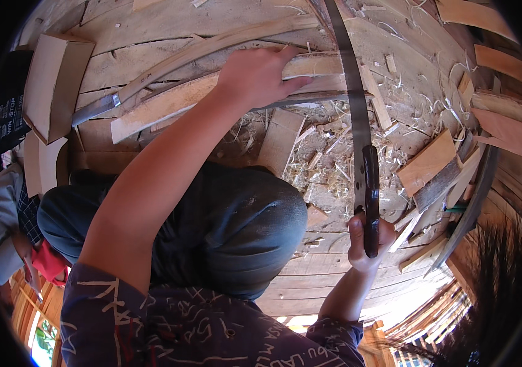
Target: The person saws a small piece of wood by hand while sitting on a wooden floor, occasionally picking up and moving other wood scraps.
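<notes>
My right hand (pixel 370 241) is closed around the dark brown handle of a handsaw (pixel 353 85). Its long, thin blade points away from me and crosses the right end of a pale wooden board (pixel 175 101). My left hand (pixel 255 73) presses on that board just left of the blade, thumb on the near side and fingers reaching over the far side. Whether the teeth are in the wood, I cannot tell. Beyond the board lies a knife (pixel 94 110) with a metal collar and a long, curved wooden handle.
Shavings (pixel 328 153) and offcuts litter the plank floor (pixel 310 264). More wood pieces (pixel 429 162) lie at the right, near dark bristles (pixel 506 275). A cardboard box (pixel 59 85) stands at the left. Behind it sits another person (pixel 4 208). My bent knee (pixel 261 214) is close to the board.
</notes>
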`<state>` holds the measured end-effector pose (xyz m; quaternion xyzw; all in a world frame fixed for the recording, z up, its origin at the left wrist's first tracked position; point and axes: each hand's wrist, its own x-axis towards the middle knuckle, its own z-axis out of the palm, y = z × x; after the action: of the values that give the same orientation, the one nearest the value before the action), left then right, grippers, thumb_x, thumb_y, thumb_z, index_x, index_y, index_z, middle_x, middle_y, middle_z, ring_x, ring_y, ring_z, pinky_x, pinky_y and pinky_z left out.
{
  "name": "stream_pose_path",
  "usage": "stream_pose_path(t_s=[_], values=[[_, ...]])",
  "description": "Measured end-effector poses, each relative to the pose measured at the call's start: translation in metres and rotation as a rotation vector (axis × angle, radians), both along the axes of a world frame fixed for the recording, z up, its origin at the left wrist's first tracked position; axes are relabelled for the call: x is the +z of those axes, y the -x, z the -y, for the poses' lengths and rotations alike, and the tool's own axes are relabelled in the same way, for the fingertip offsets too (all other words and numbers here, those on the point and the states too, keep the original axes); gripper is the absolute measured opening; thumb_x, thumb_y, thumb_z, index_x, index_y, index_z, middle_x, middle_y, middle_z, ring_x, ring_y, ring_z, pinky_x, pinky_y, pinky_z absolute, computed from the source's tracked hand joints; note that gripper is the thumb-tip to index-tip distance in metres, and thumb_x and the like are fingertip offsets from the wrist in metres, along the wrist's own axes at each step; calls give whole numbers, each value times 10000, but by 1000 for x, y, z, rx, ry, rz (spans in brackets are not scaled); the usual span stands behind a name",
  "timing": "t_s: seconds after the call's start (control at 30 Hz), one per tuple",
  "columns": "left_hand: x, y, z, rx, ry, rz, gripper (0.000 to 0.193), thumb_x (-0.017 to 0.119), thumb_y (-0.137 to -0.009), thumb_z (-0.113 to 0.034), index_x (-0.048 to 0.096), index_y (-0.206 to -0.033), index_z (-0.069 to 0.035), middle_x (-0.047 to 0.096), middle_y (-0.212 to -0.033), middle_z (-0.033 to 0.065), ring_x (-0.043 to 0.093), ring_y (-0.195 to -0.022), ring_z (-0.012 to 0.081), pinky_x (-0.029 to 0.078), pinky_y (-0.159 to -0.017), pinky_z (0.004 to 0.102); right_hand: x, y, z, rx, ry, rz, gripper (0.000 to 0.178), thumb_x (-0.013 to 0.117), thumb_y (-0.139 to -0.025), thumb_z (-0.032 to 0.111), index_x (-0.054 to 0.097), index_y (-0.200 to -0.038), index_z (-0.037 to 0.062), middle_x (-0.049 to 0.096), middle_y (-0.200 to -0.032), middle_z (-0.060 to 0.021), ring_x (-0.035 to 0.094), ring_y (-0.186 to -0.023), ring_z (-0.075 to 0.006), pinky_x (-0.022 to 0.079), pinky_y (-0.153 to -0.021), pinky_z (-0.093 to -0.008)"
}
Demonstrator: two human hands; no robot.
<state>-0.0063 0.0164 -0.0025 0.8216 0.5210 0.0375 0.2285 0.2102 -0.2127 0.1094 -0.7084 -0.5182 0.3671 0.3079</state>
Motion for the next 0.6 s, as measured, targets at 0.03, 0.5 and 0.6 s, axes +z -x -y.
stream_pose_path(t_s=[0.03, 0.5, 0.6], values=[[0, 1, 1, 1, -19, -6, 614, 546, -889, -610, 587, -1254, -119, 704, -811, 164, 702, -774, 330, 578, -693, 438, 2, 0, 3, 16, -9, 24, 279, 719, -826, 108, 559, -610, 35, 490, -497, -40, 434, -420, -135, 301, -429, -292], [-13, 5, 1, 129, -71, 22, 613, 540, -900, -592, 582, -1228, -76, 690, -752, 193, 700, -757, 355, 568, -678, 469, 6, 7, -2, -45, 13, -43, 291, 724, -827, 162, 568, -624, 23, 463, -494, -32, 420, -425, -140, 277, -430, -297], [-10, 4, 1, 136, -103, 10, 609, 547, -895, -591, 585, -1222, -78, 688, -739, 197, 702, -756, 350, 568, -679, 472, 2, 3, -4, 11, -55, -14, 298, 735, -825, 168, 565, -623, 29, 462, -500, -29, 421, -425, -141, 277, -431, -297]])
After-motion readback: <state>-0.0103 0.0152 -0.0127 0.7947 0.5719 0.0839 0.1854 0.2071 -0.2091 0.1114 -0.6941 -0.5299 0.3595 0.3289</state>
